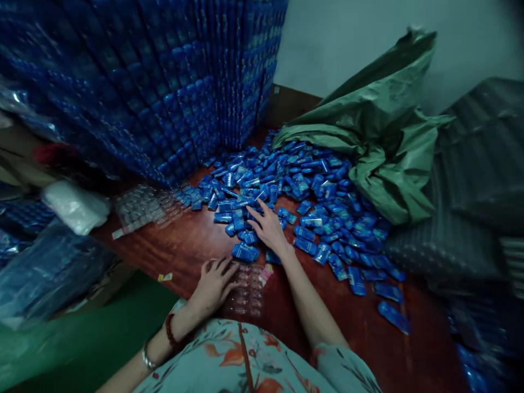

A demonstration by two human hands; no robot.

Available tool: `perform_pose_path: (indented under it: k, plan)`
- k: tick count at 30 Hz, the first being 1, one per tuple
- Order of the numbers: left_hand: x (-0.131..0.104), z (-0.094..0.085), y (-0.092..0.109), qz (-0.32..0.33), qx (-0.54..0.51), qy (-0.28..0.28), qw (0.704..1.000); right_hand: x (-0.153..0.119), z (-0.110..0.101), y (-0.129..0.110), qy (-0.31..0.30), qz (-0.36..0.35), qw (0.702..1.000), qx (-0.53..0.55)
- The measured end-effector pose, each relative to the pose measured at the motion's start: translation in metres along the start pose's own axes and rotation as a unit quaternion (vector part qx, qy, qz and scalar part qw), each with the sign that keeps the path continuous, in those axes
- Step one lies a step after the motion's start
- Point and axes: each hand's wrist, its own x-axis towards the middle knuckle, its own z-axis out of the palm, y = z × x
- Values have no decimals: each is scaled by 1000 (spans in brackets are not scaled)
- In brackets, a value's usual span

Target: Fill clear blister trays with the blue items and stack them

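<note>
My right hand [267, 226] reaches over the near edge of a heap of small blue packets [303, 177], its fingers apart and touching or just above a few of them. A clear plastic blister tray [246, 297] with rows of round pockets lies at the table's near edge, close to my body. My left hand [215, 284] rests at that tray's left side, fingers spread, partly over its edge. A single blue packet [245, 252] lies just beyond the tray. Nothing shows in either palm.
Tall stacks of filled blue sheets [172, 98] stand at the back left. A green sack [380, 147] lies behind the heap on the brown table [184, 240]. More clear trays [143, 204] and a white plastic bundle [77, 206] sit at the left. Dark wrapped bundles [470, 202] stand right.
</note>
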Motion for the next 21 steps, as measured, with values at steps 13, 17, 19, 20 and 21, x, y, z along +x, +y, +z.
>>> perform_pose_path:
  k: [13,17,19,20,21]
  plan:
    - [62,3,-16,-65,-113,-27,991,-68,-9,-49,-55,117,991,36]
    - [64,5,-30,-4,-193,9,981,-45,-6,-64,-176,53,978,-94]
    - [62,0,-39,7,-226,22,974,-37,-8,-69,-219,30,967,-128]
    - [60,-4,-44,3,-231,26,973,-36,-10,-69,-235,21,962,-137]
    - [58,-9,-47,-6,-229,32,973,-35,-11,-69,-246,16,959,-142]
